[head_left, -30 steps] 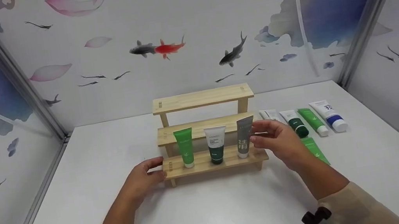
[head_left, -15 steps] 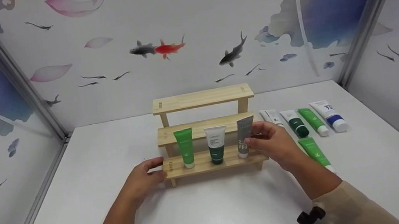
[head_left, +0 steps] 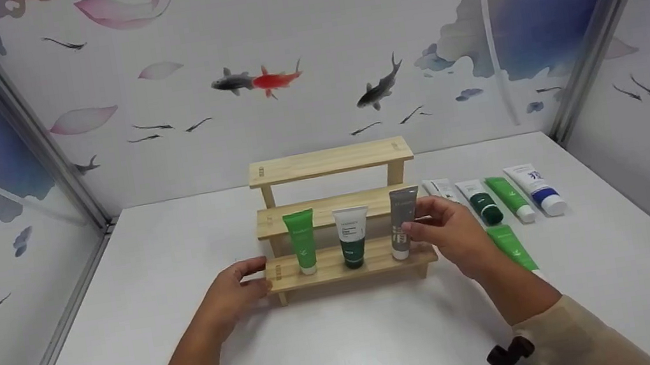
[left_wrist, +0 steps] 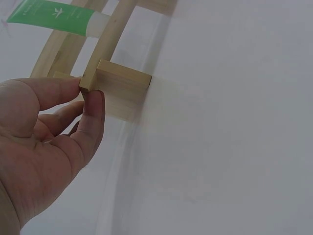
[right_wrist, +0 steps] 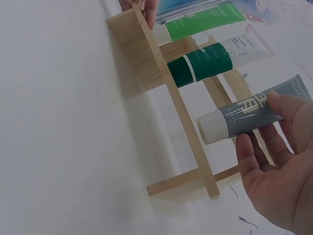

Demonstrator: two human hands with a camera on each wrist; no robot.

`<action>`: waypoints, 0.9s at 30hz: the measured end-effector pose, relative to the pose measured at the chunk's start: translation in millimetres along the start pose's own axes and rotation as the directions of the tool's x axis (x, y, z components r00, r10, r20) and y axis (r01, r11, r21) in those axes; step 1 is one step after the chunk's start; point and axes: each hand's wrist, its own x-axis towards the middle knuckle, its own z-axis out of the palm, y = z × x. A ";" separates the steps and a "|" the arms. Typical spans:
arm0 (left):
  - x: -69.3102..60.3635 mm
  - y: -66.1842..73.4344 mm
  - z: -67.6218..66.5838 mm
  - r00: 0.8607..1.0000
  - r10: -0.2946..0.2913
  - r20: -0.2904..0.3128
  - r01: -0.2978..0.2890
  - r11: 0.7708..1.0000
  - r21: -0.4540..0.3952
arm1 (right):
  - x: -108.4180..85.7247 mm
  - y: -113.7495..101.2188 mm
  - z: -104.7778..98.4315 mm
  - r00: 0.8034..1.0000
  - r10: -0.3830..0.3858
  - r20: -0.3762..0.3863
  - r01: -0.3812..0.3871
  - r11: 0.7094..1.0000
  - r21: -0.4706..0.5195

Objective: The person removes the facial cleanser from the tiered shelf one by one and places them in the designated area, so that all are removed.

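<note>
A three-tier wooden rack (head_left: 326, 276) stands on the white table. My left hand (head_left: 235, 294) pinches the left end of its lowest shelf, thumb and fingers around the board's edge in the left wrist view (left_wrist: 54, 127). Toward the right end of that shelf, my right hand (head_left: 452, 234) holds a grey tube (head_left: 403, 222) upright, cap down, between thumb and fingers. In the right wrist view the grey tube's white cap (right_wrist: 213, 126) is at the shelf board. On the same shelf a green tube (head_left: 302, 240) and a white and dark green tube (head_left: 352, 236) stand cap down.
Right of the rack several tubes lie on the table, among them a white and blue one (head_left: 535, 189), a green one (head_left: 510, 198) and a white and dark green one (head_left: 481, 201). Another green tube (head_left: 509, 245) lies nearer, partly behind my right wrist. Printed panels surround the table.
The grey tube has shifted slightly right along the lowest shelf, held in my right hand. My right thumb has come round onto the tube's front. The left hand has stayed put.
</note>
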 end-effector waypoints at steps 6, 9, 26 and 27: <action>1.1 -0.4 0.5 1.000 -0.001 0.000 0.001 1.000 -0.012 | -3.4 1.8 -12.3 1.000 -0.022 -0.012 0.022 1.000 0.005; 1.3 -1.0 -0.3 1.000 0.004 0.005 -0.003 1.000 -0.020 | -5.0 3.1 -19.9 0.999 -0.030 -0.018 0.030 1.000 0.010; -1.1 -1.5 -2.5 1.000 0.023 0.020 -0.022 0.999 -0.043 | -14.0 16.7 -79.1 0.992 0.050 -0.118 -0.059 0.995 -0.076; -1.1 -1.8 -2.7 0.999 0.025 0.021 -0.024 0.999 -0.041 | -14.6 18.1 -83.2 0.991 0.052 -0.124 -0.063 0.995 -0.083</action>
